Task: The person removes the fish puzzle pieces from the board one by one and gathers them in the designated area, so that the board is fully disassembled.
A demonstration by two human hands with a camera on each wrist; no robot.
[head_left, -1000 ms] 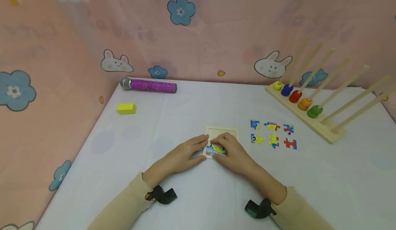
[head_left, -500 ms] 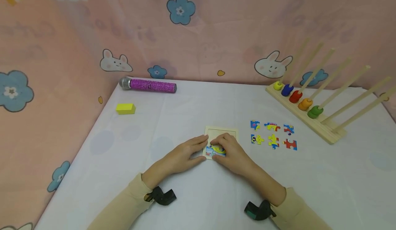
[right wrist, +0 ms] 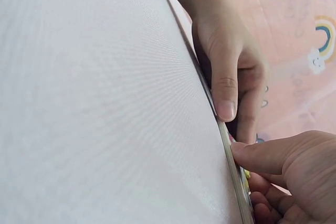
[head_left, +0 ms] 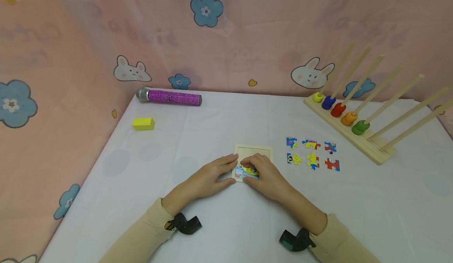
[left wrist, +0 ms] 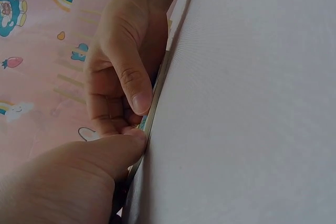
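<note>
A small wooden puzzle tray (head_left: 249, 149) lies on the white table, its upper part bare wood. Colourful jigsaw pieces (head_left: 244, 172) fill the lower part, partly covered by my right hand (head_left: 265, 175). That hand's thumb sits at the tray's near edge while its bent fingers reach over the picture, holding a piece between them, mostly hidden. My left hand (head_left: 214, 176) rests its fingertips and thumb along the tray's left side, fingers fairly straight. In the right wrist view, the left thumb (right wrist: 227, 109) touches the tray's edge (right wrist: 236, 182).
Several loose jigsaw pieces (head_left: 313, 160) lie in two rows right of the tray. Behind them stands a wooden peg rack (head_left: 368, 145) with coloured beads and tall rods. A purple glitter microphone (head_left: 173, 97) and a yellow block (head_left: 143, 124) are at the back left.
</note>
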